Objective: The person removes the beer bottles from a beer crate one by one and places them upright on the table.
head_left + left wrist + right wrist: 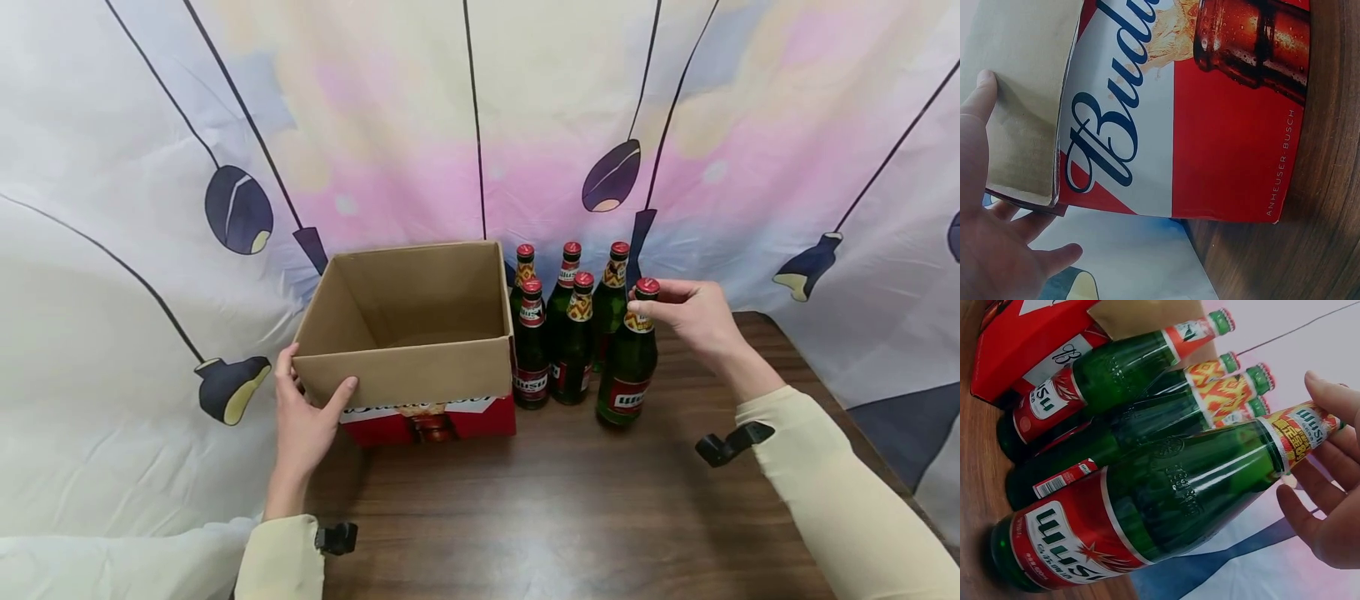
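An open cardboard box [431,423], red and white outside with its brown flaps standing up, is on the table at the left of centre. My left hand [303,421] holds its near left corner, the thumb [985,94] lying on the front flap and the fingers round the side. To the right of the box, several green beer bottles with red caps stand upright close together. My right hand [693,321] grips the neck of the nearest right beer bottle [628,371], thumb in front. In the right wrist view, this bottle [1179,487] has its base on or very near the wood.
Close against the box's right side stands another beer bottle [531,358], with a further bottle [573,350] beside it. The brown wooden table [540,517] extends toward me. Behind everything hangs a patterned cloth [405,125], which also covers the left side.
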`<state>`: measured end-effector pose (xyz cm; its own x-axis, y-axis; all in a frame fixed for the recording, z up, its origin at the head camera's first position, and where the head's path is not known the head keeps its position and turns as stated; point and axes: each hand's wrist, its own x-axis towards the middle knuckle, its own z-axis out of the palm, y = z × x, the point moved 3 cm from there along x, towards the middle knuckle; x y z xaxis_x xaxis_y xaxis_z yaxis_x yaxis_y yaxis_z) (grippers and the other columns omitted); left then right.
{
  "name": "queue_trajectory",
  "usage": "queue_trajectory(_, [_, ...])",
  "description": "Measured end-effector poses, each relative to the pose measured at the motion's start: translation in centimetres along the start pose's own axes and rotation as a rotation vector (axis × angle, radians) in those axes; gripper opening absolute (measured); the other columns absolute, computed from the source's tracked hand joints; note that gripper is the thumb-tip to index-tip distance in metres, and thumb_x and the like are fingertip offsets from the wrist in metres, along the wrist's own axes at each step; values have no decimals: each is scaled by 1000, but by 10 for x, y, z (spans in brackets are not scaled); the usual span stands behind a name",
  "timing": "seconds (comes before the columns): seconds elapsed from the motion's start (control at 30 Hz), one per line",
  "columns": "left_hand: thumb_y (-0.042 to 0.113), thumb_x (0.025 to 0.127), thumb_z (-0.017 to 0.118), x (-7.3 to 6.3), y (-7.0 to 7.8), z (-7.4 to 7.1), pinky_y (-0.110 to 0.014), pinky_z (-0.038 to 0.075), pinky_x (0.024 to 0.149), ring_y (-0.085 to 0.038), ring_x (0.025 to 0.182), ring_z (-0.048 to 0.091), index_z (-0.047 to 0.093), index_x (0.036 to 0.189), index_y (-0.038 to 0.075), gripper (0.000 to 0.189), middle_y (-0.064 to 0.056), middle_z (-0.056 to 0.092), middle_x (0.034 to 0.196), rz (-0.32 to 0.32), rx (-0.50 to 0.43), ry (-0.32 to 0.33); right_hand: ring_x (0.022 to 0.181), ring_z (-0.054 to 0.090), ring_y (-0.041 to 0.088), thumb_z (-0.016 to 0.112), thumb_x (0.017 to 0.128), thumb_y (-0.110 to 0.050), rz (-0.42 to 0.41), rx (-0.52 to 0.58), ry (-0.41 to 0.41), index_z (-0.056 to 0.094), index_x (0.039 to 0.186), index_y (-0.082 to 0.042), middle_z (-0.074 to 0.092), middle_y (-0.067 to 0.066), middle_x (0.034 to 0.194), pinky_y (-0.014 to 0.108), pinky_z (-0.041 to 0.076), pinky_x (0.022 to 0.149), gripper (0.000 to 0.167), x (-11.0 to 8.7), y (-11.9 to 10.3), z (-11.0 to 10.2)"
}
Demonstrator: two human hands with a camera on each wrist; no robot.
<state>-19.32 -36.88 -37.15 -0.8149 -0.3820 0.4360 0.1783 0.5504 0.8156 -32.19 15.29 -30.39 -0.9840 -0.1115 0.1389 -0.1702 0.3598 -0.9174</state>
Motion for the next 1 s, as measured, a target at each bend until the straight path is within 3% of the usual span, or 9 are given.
queue_trajectory(0.07, [16, 92, 82, 0, -1, 0, -69, 33, 117, -40, 143, 37, 19, 166, 27, 98, -18, 33, 160, 1, 4, 1, 113, 65, 0, 83, 90, -46, 12, 0, 4, 72, 137, -8, 78, -19, 109, 19, 55, 90, 61, 3, 3, 2])
queue_trajectory(0.2, [16, 92, 81, 1, -2, 0, -68, 33, 117, -39, 143, 37, 20, 166, 27, 97, -18, 33, 160, 12, 15, 8, 135, 58, 18, 82, 91, -47, 33, -13, 12, 68, 141, -8, 71, 3, 139, 32, 51, 104, 64, 9, 7, 6])
queue_trajectory(0.3, [17, 92, 81, 1, -2, 0, -68, 33, 118, -38, 143, 37, 20, 166, 26, 96, -18, 32, 160, 9, 21, 10, 138, 55, 24, 81, 92, -46, 51, -17, 9, 66, 143, -7, 62, 15, 150, 37, 49, 106, 66, 14, 11, 10])
queue_trajectory(0.6, [17, 92, 81, 5, -1, 9, -66, 33, 118, -37, 144, 37, 19, 166, 26, 96, -18, 32, 160, 9, 9, -25, 99, 62, -8, 82, 93, -40, 75, 43, 53, 59, 150, -6, 54, 17, 157, 13, 53, 82, 70, 22, 25, 5])
queue_trajectory(0.73, [15, 92, 82, 6, -3, 11, -61, 32, 117, -34, 144, 37, 20, 166, 27, 97, -17, 33, 160, 18, 2, -28, 91, 66, -9, 84, 92, -34, 68, 97, 81, 61, 147, -4, 68, 8, 137, 14, 56, 80, 66, 25, 28, 8])
queue_trajectory(0.83, [14, 91, 83, 6, -4, 9, -58, 31, 116, -34, 144, 36, 20, 166, 26, 99, -17, 34, 160, 29, 4, -24, 88, 67, -8, 84, 92, -32, 54, 102, 96, 64, 145, -4, 69, -3, 120, 15, 57, 78, 62, 28, 28, 12])
queue_trajectory(0.9, [13, 90, 83, 6, -6, 6, -53, 31, 116, -34, 143, 37, 20, 166, 25, 99, -16, 34, 159, 37, 8, -19, 89, 66, -8, 83, 93, -31, 48, 98, 97, 63, 145, -4, 69, 0, 123, 15, 56, 78, 63, 30, 28, 15])
queue_trajectory(1.0, [11, 89, 83, 8, -6, -2, -49, 30, 116, -33, 143, 36, 21, 166, 24, 100, -16, 35, 160, 49, 21, -14, 96, 65, -4, 83, 93, -32, 50, 90, 89, 62, 147, -4, 65, 15, 140, 15, 55, 78, 65, 33, 24, 21])
